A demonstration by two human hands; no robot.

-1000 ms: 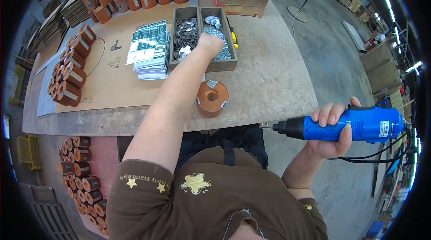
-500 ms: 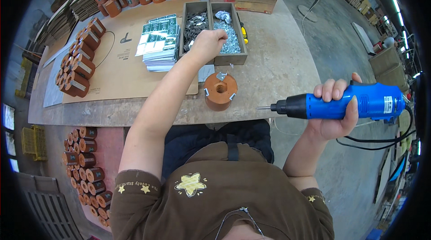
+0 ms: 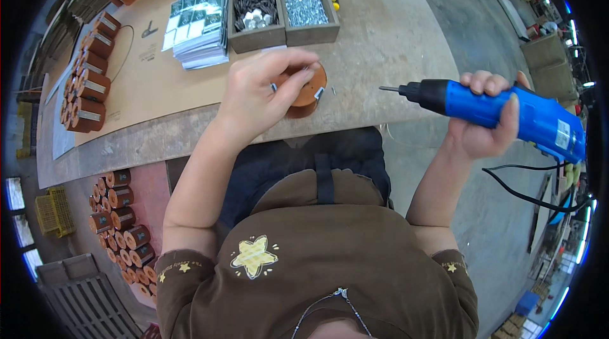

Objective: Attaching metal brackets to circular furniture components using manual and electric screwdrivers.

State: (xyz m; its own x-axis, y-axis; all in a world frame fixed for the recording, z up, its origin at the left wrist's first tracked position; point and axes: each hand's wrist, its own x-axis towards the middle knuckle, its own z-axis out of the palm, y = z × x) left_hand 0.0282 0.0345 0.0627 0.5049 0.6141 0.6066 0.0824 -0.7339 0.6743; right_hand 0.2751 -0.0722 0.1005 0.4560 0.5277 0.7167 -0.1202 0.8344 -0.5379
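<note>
A round orange-brown block (image 3: 304, 111) with a pale metal clip visible at its edge sits near the table's front edge. Over its top hovers my left hand (image 3: 263, 88), thumb and fingers pinched together; whatever they hold is too small to make out. The hand hides much of the block, including its centre hole. My right hand (image 3: 485, 124) grips a blue electric screwdriver (image 3: 539, 118), its bit pointing left, apart from the block. A tiny metal screw (image 3: 333, 91) lies on the table just right of the block.
Beyond the block stands a two-part wooden box (image 3: 312, 36) holding dark metal pieces and silver screws. Left of it is a stack of green-and-white printed cards (image 3: 202, 31) on cardboard. More orange-brown blocks (image 3: 92, 85) stand at left. A black cord (image 3: 526, 196) hangs from the screwdriver.
My left hand has come back from the screw compartment to the top of the block. The screwdriver has risen slightly and its rear tilts lower. The whole view has shifted.
</note>
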